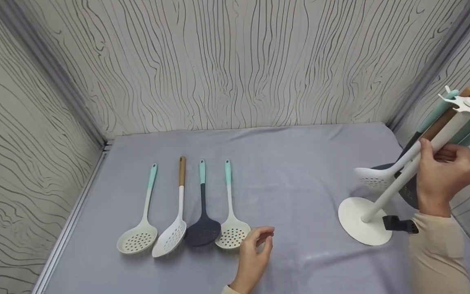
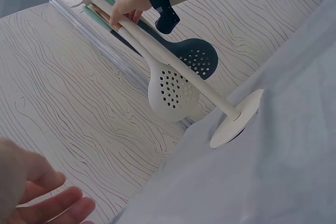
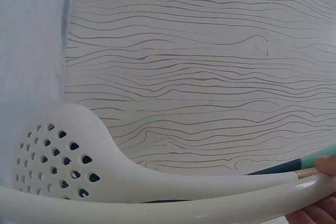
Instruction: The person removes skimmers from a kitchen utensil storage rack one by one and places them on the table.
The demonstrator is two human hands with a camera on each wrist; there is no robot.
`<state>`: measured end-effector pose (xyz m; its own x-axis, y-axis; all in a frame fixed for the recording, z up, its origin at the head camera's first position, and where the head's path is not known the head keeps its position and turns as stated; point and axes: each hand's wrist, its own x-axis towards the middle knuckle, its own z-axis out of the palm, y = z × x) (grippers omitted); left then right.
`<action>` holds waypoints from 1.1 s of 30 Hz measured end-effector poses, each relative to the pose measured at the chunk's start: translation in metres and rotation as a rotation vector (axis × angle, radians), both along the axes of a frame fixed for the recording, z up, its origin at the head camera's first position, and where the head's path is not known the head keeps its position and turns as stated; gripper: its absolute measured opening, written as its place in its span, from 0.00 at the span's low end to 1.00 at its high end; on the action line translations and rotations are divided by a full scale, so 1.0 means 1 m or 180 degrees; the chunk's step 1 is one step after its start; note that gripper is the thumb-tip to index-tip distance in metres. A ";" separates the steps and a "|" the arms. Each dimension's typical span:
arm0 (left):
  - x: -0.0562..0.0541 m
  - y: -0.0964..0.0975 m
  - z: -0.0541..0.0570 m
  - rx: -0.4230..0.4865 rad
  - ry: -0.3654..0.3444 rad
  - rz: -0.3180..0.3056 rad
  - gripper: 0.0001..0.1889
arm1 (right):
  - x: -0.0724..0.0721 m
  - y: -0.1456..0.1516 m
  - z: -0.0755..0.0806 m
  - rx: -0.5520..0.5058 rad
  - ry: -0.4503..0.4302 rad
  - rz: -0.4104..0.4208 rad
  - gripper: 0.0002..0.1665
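My right hand [image 1: 443,171] grips the pole of a white utensil stand [image 1: 406,171] just below its notched top, thumb close to a hanging skimmer. That white skimmer [image 2: 170,93] has a brown handle. Behind it hangs a dark slotted utensil [image 2: 202,59], and further mint handles show at the top. At the lower middle of the head view, my left hand [image 1: 255,255] hovers with loosely bent fingers, holding nothing. Beside its fingertips lies a pale skimmer [image 1: 231,234] with a mint handle; whether they touch, I cannot tell.
Left of that skimmer lie a dark skimmer [image 1: 203,232], a brown-handled white one [image 1: 171,240] and another pale one [image 1: 138,239], in a row with handles toward the back. A grey cloth [image 1: 292,171] covers the table. Wood-patterned walls [image 1: 235,61] stand behind and at both sides.
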<state>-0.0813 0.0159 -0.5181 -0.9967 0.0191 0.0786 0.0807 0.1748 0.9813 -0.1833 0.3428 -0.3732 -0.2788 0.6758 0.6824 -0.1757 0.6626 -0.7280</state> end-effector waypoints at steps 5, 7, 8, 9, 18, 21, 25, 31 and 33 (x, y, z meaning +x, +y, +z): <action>0.004 0.000 -0.002 0.0041 -0.0049 -0.0086 0.09 | 0.000 0.002 0.000 0.0035 0.0005 -0.0055 0.19; 0.005 0.000 -0.002 0.0069 -0.0071 -0.0124 0.09 | 0.001 0.002 0.000 0.0056 0.0002 -0.0083 0.17; 0.006 -0.001 -0.002 0.0080 -0.0083 -0.0138 0.09 | 0.001 0.002 0.000 0.0056 -0.0002 -0.0095 0.14; 0.007 -0.001 -0.003 0.0092 -0.0091 -0.0149 0.09 | 0.002 0.002 0.000 0.0058 -0.0006 -0.0100 0.12; 0.010 -0.001 -0.002 0.0157 -0.0155 -0.0217 0.08 | 0.008 0.000 0.003 0.0129 -0.0175 0.0054 0.17; 0.010 -0.001 0.000 0.0183 -0.0180 -0.0281 0.08 | 0.009 0.000 0.006 0.0191 -0.0124 0.0254 0.15; 0.010 -0.001 0.003 0.0227 -0.0192 -0.0305 0.08 | 0.010 0.000 0.009 0.0267 -0.0090 0.0498 0.14; 0.010 0.000 0.005 0.0223 -0.0059 -0.0391 0.08 | 0.007 0.000 0.007 0.0210 -0.0060 0.0639 0.09; 0.010 0.001 0.007 0.0244 -0.0031 -0.0441 0.08 | 0.007 0.000 0.005 0.0269 -0.0054 0.0667 0.09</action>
